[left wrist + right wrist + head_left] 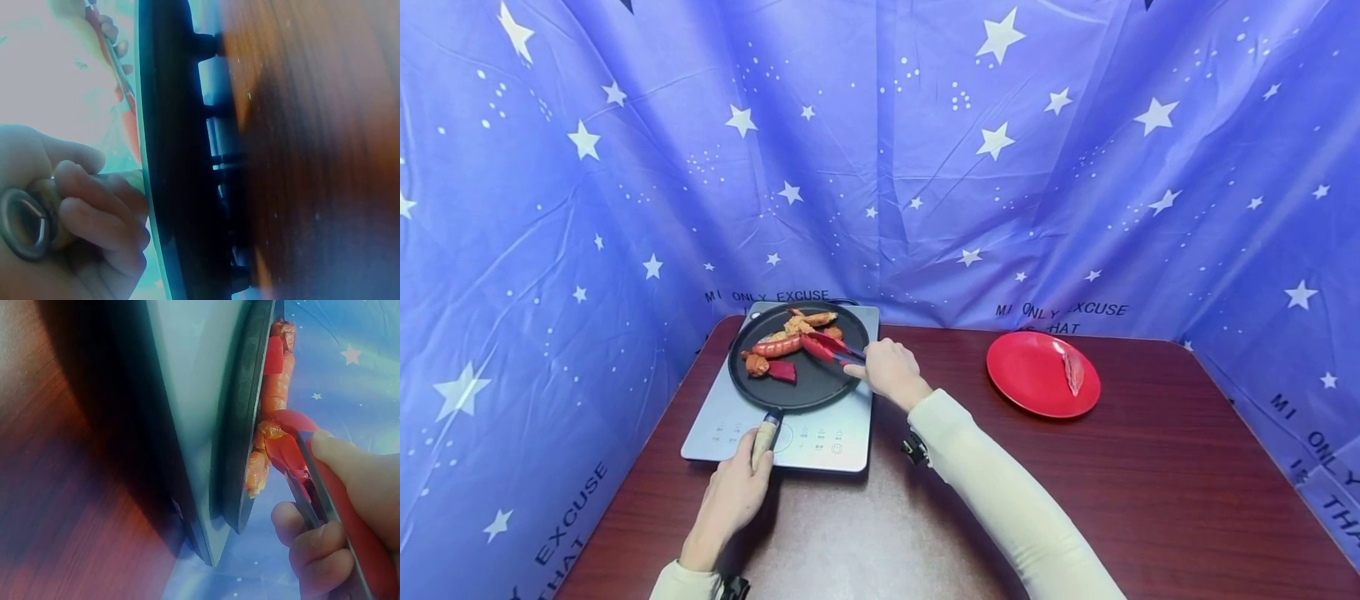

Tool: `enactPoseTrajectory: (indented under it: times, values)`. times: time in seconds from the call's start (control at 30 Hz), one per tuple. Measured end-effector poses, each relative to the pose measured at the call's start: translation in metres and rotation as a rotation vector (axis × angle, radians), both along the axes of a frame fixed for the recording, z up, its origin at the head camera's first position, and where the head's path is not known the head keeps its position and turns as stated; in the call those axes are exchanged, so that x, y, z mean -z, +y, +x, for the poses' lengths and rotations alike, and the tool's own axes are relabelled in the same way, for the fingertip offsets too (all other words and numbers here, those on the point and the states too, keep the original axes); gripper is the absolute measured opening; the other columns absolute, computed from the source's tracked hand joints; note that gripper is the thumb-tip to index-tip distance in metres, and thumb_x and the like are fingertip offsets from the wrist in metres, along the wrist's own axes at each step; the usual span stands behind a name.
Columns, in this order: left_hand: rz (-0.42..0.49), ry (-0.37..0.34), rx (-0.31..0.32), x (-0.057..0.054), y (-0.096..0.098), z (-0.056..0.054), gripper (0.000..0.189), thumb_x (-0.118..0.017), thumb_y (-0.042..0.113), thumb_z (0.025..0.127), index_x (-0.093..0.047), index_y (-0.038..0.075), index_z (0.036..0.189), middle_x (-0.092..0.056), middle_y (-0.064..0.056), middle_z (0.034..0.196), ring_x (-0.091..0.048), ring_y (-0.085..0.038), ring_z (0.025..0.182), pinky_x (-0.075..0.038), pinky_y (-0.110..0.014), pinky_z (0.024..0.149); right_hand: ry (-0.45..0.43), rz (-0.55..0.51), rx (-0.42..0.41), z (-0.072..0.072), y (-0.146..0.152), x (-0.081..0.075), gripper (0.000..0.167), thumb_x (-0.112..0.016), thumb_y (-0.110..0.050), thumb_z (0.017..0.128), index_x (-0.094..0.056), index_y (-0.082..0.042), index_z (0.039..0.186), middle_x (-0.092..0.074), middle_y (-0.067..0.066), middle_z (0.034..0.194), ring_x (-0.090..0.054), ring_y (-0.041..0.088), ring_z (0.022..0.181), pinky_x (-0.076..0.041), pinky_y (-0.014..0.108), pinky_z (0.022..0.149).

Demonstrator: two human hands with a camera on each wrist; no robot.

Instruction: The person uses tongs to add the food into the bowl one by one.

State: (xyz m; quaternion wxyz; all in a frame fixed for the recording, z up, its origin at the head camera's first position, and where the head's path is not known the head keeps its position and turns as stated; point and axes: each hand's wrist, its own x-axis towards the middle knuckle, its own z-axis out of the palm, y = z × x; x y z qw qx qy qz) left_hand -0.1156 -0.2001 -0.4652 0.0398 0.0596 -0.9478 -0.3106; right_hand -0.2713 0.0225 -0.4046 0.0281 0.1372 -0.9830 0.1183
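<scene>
A round black frying pan (823, 387) sits on a silver induction cooktop (711, 425). My left hand (736, 492) grips its light-coloured handle (764, 439); the left wrist view shows fingers (94, 222) wrapped round it. From the right, my right hand (891, 371) holds red-tipped tongs (334, 500), thumb on one arm and fingers curled round the other. The tongs' tips reach over the pan, close to a scored sausage (775, 347) and orange-brown pieces (270, 430). Golden fried pieces (797, 325) lie behind the sausage, and a flat dark red piece (783, 372) lies in front.
To the right on the brown table (1157, 467) stands a red plate (1022, 375) bearing one pale pinkish piece (1072, 373). A blue curtain with white stars (925, 167) surrounds the table at the back and sides.
</scene>
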Motion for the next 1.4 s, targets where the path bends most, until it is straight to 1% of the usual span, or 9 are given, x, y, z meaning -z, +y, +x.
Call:
enactPoseTrajectory:
  times: [0.13,0.3,0.67,0.77,0.93,1.07,1.23,1.4]
  values:
    - [0.0,0.006,0.002,0.0,0.0,0.0,0.047,-0.051,0.025,0.095,-0.04,0.008,0.138,-0.061,-0.018,0.083,-0.056,-0.027,0.065,-0.042,-0.046,0.057,-0.004,-0.001,0.012,0.0,-0.001,0.0,0.046,-0.063,-0.057,0.083,-0.065,-0.011,0.074,-0.059,0.006,0.071,-0.057,0.022,0.058,-0.042,0.037,0.048]
    - [0.001,0.01,0.001,0.0,0.0,0.0,0.048,-0.051,0.025,0.095,-0.041,0.007,0.138,-0.062,-0.019,0.085,-0.057,-0.027,0.066,-0.043,-0.047,0.058,0.003,0.004,0.018,0.0,-0.003,0.0,0.048,-0.062,-0.057,0.083,-0.064,-0.01,0.075,-0.059,0.007,0.072,-0.057,0.022,0.059,-0.043,0.037,0.049]
    - [0.0,0.005,0.0,0.0,0.0,0.0,0.048,-0.051,0.025,0.095,-0.04,0.007,0.138,-0.061,-0.019,0.084,-0.056,-0.027,0.066,-0.042,-0.046,0.057,-0.002,-0.017,0.026,0.001,0.0,0.001,0.048,-0.063,-0.057,0.082,-0.059,-0.012,0.066,-0.058,0.007,0.07,-0.057,0.023,0.059,-0.044,0.038,0.05]
    - [0.0,0.006,0.002,0.0,0.0,0.0,0.049,-0.051,0.025,0.095,-0.04,0.006,0.139,-0.061,-0.019,0.084,-0.056,-0.027,0.065,-0.042,-0.046,0.057,0.006,-0.02,0.024,0.002,0.002,0.002,0.048,-0.063,-0.058,0.082,-0.059,-0.012,0.066,-0.058,0.007,0.069,-0.058,0.023,0.058,-0.044,0.038,0.05]
    - [0.005,0.002,0.001,-0.001,0.0,0.001,0.048,-0.05,0.025,0.095,-0.04,0.007,0.139,-0.062,-0.021,0.087,-0.058,-0.029,0.069,-0.043,-0.047,0.058,0.017,-0.038,0.031,0.003,0.005,0.002,0.048,-0.064,-0.058,0.081,-0.059,-0.013,0.066,-0.057,0.006,0.066,-0.056,0.022,0.056,-0.043,0.038,0.049]
    - [0.005,0.002,0.002,0.0,0.0,0.0,0.048,-0.05,0.026,0.095,-0.04,0.007,0.139,-0.062,-0.022,0.09,-0.06,-0.031,0.071,-0.043,-0.048,0.06,0.029,-0.065,0.037,0.006,0.011,0.002,0.047,-0.064,-0.057,0.081,-0.058,-0.013,0.066,-0.056,0.006,0.065,-0.057,0.023,0.056,-0.043,0.038,0.048]
    - [0.006,0.011,0.004,0.0,0.0,0.0,0.048,-0.05,0.026,0.095,-0.04,0.007,0.139,-0.062,-0.023,0.091,-0.06,-0.032,0.072,-0.044,-0.049,0.06,0.045,-0.098,0.055,0.009,0.025,0.0,0.047,-0.062,-0.057,0.082,-0.057,-0.012,0.067,-0.054,0.005,0.061,-0.055,0.022,0.055,-0.041,0.037,0.045]
    - [0.004,0.01,0.004,0.0,0.0,0.0,0.048,-0.05,0.026,0.095,-0.04,0.007,0.139,-0.062,-0.022,0.09,-0.06,-0.032,0.071,-0.043,-0.049,0.06,0.096,-0.119,0.06,0.013,0.044,-0.002,0.047,-0.061,-0.058,0.083,-0.057,-0.013,0.07,-0.051,0.004,0.057,-0.054,0.023,0.053,-0.04,0.037,0.044]
